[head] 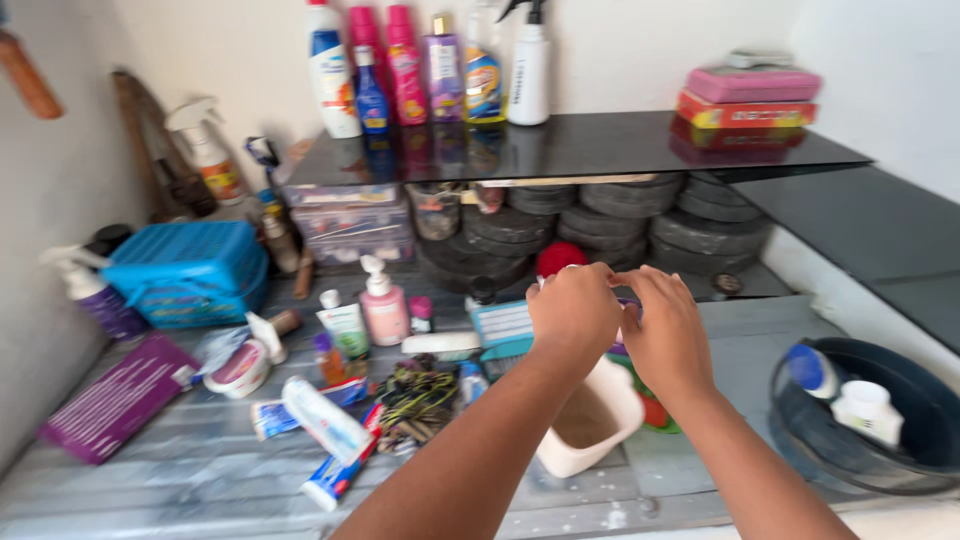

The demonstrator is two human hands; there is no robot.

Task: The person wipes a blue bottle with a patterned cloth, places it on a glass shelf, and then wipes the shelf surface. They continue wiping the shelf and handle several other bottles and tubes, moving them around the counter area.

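My left hand point(573, 312) and my right hand point(668, 338) meet above a white plastic tub point(590, 425) on the grey counter point(200, 470). Both hands close on a small purple object point(626, 306) between the fingertips; most of it is hidden. A red round thing point(560, 258) sits just behind my left hand. A teal-edged brush or card point(502, 328) lies left of my left hand. Something green and red point(655, 412) peeks out under my right wrist.
Pink pump bottle point(383, 305), tubes point(325, 420), a tangle of hair ties point(418, 395), purple box point(115, 400) and blue basket point(188, 270) crowd the left. A dark bowl point(930, 410) with white bottles sits right. Bottles line the black shelf point(600, 145); boxes point(750, 98) stack on its right.
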